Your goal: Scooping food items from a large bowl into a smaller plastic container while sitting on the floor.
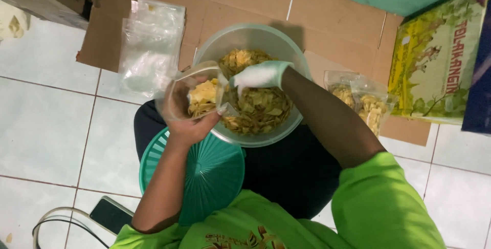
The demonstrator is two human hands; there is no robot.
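Left hand (192,126) has its grip clamped on a clear bag (192,93) of chips; gloved right hand (261,75), grip together, sits just beside it over the bowl (255,36).

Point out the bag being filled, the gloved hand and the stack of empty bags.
bag being filled (197,95), head view, its chip-filled middle
gloved right hand (261,75), head view, back of glove
stack of empty bags (151,44), head view, centre

Hands: we count two, left hand (190,128) bare, right hand (261,75) gloved
Bowls (299,59): one
Filled bags (365,103): two
Bag being filled (176,95): one
Empty-bag stacks (151,44): one
Lids (204,177): one
Phones (110,214): one
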